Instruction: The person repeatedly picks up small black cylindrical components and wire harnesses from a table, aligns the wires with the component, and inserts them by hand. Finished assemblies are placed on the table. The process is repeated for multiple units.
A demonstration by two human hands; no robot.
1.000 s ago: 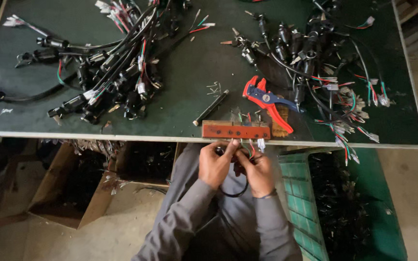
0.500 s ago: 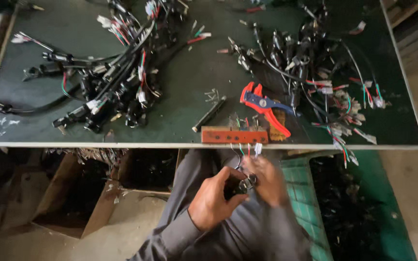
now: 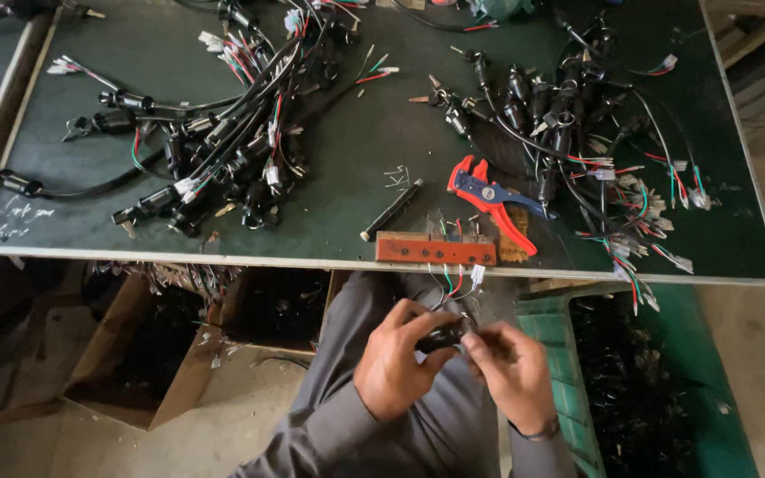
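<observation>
Over my lap, just below the tabletop (image 3: 347,168) edge, my left hand (image 3: 393,365) and right hand (image 3: 511,376) close together on a small black plug (image 3: 443,338), its thin red, green and white wires (image 3: 450,281) trailing up toward the red block (image 3: 436,249). A hard tug could snap or snag those wires. The red and blue pliers (image 3: 493,199) lie just beyond.

A wire stripper (image 3: 496,200) is lying on the table (image 3: 347,150) between two cable heaps, just behind a drilled block (image 3: 436,250) sitting at its near edge.
</observation>
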